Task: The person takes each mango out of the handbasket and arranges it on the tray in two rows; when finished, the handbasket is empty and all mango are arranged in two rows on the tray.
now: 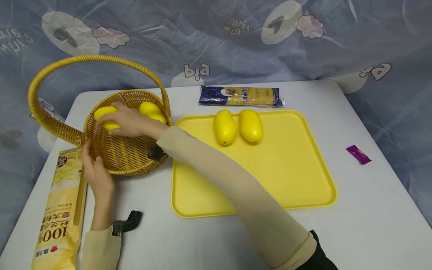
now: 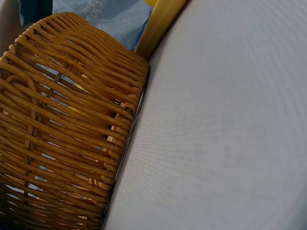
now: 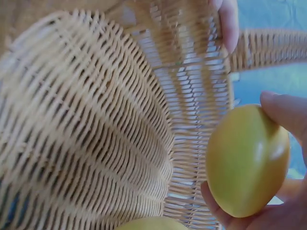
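My right hand (image 1: pixel 126 119) reaches into the yellow wicker basket (image 1: pixel 125 157) and holds a smooth yellow mango (image 3: pixel 247 160) at its far left side. The thumb and fingers lie around the fruit in the right wrist view. More yellow fruit (image 1: pixel 152 110) lies on the right side inside the basket. My left hand (image 1: pixel 98 176) grips the basket's near left rim by the handle base, and a digit shows over the rim in the right wrist view. The woven wall (image 2: pixel 67 139) fills much of the left wrist view, where that hand is hidden.
A yellow tray (image 1: pixel 270 172) right of the basket bears two yellow mangoes (image 1: pixel 224 127), and my right forearm crosses over it. Behind it lies a pasta pack (image 1: pixel 241 96). A long noodle bag (image 1: pixel 59 210) lies at left. Far right is a small purple packet (image 1: pixel 359 154).
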A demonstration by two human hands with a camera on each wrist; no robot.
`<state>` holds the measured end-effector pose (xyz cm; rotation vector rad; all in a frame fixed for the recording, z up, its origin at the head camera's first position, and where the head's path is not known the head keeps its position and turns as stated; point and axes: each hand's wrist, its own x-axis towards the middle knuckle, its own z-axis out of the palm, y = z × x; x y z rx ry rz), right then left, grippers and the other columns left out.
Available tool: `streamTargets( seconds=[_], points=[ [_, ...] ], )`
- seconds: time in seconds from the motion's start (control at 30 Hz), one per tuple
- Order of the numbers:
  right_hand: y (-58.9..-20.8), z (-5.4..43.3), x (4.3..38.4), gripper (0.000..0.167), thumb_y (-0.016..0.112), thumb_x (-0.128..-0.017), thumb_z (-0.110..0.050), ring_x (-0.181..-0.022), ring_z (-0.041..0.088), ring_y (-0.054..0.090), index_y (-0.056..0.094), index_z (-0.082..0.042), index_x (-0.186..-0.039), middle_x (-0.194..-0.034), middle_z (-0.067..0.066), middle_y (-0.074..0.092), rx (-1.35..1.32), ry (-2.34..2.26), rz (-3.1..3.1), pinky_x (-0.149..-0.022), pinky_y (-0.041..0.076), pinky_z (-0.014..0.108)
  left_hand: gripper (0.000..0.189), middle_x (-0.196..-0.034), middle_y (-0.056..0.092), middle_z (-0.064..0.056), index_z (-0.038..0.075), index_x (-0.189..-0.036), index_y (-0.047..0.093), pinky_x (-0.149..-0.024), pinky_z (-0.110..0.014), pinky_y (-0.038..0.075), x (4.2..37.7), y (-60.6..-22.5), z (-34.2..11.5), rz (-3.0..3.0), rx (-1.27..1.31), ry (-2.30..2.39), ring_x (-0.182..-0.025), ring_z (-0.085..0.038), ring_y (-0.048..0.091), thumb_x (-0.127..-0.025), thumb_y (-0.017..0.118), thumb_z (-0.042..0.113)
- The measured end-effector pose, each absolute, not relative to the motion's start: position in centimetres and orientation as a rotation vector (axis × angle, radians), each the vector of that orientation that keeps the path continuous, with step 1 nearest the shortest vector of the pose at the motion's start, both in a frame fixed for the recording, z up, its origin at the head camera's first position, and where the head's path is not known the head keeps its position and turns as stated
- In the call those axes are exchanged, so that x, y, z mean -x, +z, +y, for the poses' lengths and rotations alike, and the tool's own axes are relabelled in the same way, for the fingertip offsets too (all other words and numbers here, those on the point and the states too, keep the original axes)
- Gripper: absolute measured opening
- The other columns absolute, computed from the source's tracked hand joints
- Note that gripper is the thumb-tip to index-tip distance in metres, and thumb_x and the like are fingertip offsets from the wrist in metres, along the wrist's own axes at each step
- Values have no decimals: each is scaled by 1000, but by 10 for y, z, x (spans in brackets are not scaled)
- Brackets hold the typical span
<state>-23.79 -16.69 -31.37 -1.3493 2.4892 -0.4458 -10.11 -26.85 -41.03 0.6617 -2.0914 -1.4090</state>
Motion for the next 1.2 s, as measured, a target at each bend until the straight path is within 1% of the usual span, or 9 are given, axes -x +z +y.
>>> streamTargets(
  seconds=[0.03, 0.07, 0.2, 0.33, 0.5, 0.73, 0.9, 1.07, 1.2],
  points=[
    [-313, -163, 236, 42, 51, -94, -37, -146, 17, 16, 45, -40, -136, -158, 6, 16, 1381, -439, 2490, -111, 33, 29, 51, -154, 30, 0, 18, -147, 30, -117, -22, 16, 101, -411, -269, -2093, -662, -1406, -143, -10, 23, -96, 27, 13],
    [-313, -159, 233, 42, 51, -94, -37, -147, 17, 13, 45, -39, -136, -158, 6, 17, 1408, -441, 2489, -113, 30, 28, 51, -154, 30, 0, 18, -146, 30, -117, -22, 16, 101, -412, -269, -2094, -661, -1405, -143, -10, 23, -96, 27, 13],
    [-315, -141, 224, 42, 50, -96, -34, -148, 17, 11, 45, -36, -137, -157, 5, 21, 1496, -472, 2478, -117, 22, 25, 50, -154, 30, 1, 19, -146, 30, -117, -21, 15, 100, -413, -269, -2097, -671, -1400, -142, -8, 23, -96, 27, 14],
    [-317, -123, 215, 43, 51, -96, -32, -148, 16, 10, 45, -34, -138, -157, 5, 20, 1538, -543, 2478, -118, 18, 25, 50, -154, 29, 2, 19, -147, 29, -117, -20, 14, 98, -414, -270, -2091, -681, -1412, -143, -6, 21, -97, 26, 15],
    [-320, -99, 204, 43, 52, -95, -32, -148, 16, 12, 47, -31, -138, -156, 5, 22, 1564, -656, 2493, -118, 18, 26, 50, -155, 28, 0, 18, -147, 28, -118, -20, 14, 97, -415, -269, -2088, -675, -1421, -143, -8, 21, -97, 26, 14],
    [-330, -65, 189, 42, 54, -94, -34, -147, 14, 13, 49, -31, -136, -157, 6, 16, 1502, -878, 2502, -114, 29, 27, 50, -155, 28, -1, 17, -147, 28, -118, -20, 13, 98, -416, -270, -2088, -674, -1422, -143, -8, 21, -97, 26, 14],
    [-335, -44, 177, 41, 58, -91, -33, -144, 14, 19, 54, -30, -132, -155, 6, 18, 1472, -1037, 2500, -112, 31, 25, 50, -155, 28, 0, 18, -147, 28, -117, -19, 13, 98, -415, -270, -2080, -678, -1422, -143, -7, 21, -97, 26, 14],
    [-337, -24, 165, 41, 59, -90, -35, -145, 14, 20, 55, -31, -131, -156, 5, 17, 1425, -1111, 2529, -113, 30, 28, 50, -154, 29, 0, 18, -147, 29, -117, -19, 14, 98, -413, -268, -2076, -668, -1418, -143, -7, 21, -97, 26, 14],
    [-340, -6, 157, 41, 61, -90, -33, -145, 13, 18, 55, -30, -131, -157, 5, 16, 1376, -1175, 2539, -115, 30, 31, 50, -154, 29, 0, 18, -147, 29, -117, -19, 14, 99, -412, -266, -2077, -654, -1419, -143, -7, 21, -97, 26, 15]
  ],
)
